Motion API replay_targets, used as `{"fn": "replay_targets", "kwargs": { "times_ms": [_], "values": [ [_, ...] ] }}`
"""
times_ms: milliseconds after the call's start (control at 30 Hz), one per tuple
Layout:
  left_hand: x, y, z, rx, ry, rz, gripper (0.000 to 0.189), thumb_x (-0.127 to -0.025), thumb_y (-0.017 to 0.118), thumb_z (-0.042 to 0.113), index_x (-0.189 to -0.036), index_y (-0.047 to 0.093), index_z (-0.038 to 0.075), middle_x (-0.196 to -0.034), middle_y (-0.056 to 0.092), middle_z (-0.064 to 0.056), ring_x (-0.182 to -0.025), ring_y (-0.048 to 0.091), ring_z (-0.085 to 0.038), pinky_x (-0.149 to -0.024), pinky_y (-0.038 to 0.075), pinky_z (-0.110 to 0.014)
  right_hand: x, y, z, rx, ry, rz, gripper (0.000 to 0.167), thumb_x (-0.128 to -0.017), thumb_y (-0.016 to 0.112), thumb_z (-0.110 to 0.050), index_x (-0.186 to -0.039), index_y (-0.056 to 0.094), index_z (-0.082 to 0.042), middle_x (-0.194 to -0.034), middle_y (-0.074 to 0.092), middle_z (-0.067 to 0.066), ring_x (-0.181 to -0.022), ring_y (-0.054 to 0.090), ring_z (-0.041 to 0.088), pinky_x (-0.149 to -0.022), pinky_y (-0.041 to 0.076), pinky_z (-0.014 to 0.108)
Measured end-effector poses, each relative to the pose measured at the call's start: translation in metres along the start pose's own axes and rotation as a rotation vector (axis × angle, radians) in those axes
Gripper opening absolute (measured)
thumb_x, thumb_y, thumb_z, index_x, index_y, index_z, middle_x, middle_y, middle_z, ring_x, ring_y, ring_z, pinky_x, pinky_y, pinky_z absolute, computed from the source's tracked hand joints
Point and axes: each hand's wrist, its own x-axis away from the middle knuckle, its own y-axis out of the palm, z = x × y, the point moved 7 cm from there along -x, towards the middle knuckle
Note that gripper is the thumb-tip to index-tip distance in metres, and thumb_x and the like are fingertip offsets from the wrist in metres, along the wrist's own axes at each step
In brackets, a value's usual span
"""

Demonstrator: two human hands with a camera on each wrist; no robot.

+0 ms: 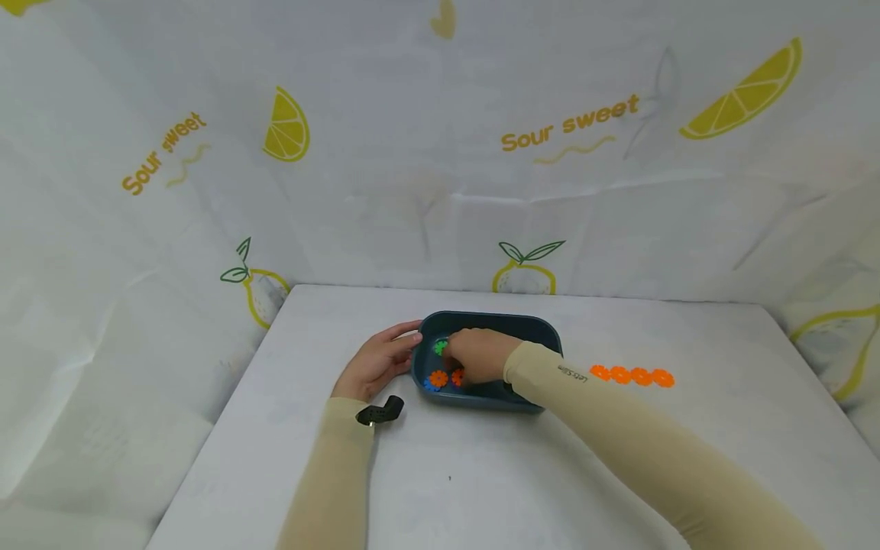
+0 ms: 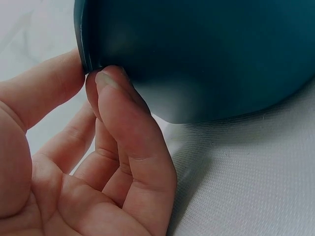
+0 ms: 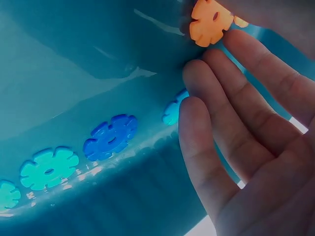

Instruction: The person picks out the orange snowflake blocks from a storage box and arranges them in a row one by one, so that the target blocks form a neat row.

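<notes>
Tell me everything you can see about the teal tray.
The tray is a dark teal, open-topped rectangle with rounded corners, low walls and a smooth, slightly glossy surface that looks like plastic. It stands upright on the white table, long sides running crosswise. Flower-shaped pieces in orange, green and blue lie inside. The left hand holds its left end; the right hand is inside it.

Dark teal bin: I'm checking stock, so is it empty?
Not empty: green pieces, a blue piece and orange pieces show inside the bin.
</notes>
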Motion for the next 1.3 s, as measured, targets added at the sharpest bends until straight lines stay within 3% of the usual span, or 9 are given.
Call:
{"fn": "replay_targets", "kwargs": {
  "times_ms": [733, 967, 1300],
  "values": [
    [-0.001, 0.000, 0.000, -0.008, 0.010, -0.012, 0.045, -0.105, 0.073, 0.025, -0.149, 0.064, 0.019, -0.129, 0.074, -0.005, -0.096, 0.070, -0.015, -0.085, 0.058, -0.027, 0.002, -0.006, 0.001, -0.008, 0.007, 0.013, 0.020, -0.095, 0.085, -0.020, -0.114, 0.081, -0.018, -0.104, 0.074, -0.006, -0.094, 0.064, 0.013, -0.097, 0.060, 0.034],
    [0.000, 0.003, 0.001, -0.015, 0.013, -0.014, 0.048, -0.106, 0.073, 0.025, -0.152, 0.062, 0.017, -0.126, 0.074, -0.001, -0.094, 0.068, -0.014, -0.085, 0.058, -0.027, 0.008, -0.014, 0.008, -0.100, 0.022, 0.023, 0.023, -0.096, 0.082, -0.018, -0.119, 0.079, -0.014, -0.107, 0.074, -0.004, -0.096, 0.063, 0.014, -0.099, 0.059, 0.035],
    [0.000, 0.003, -0.001, -0.003, 0.010, -0.008, 0.047, -0.106, 0.073, 0.024, -0.151, 0.063, 0.016, -0.120, 0.076, -0.003, -0.096, 0.069, -0.015, -0.088, 0.060, -0.029, 0.033, -0.031, 0.026, -0.219, 0.021, 0.120, 0.027, -0.097, 0.080, -0.017, -0.124, 0.077, -0.013, -0.115, 0.071, -0.004, -0.106, 0.064, 0.016, -0.100, 0.058, 0.036]
  ]
}}
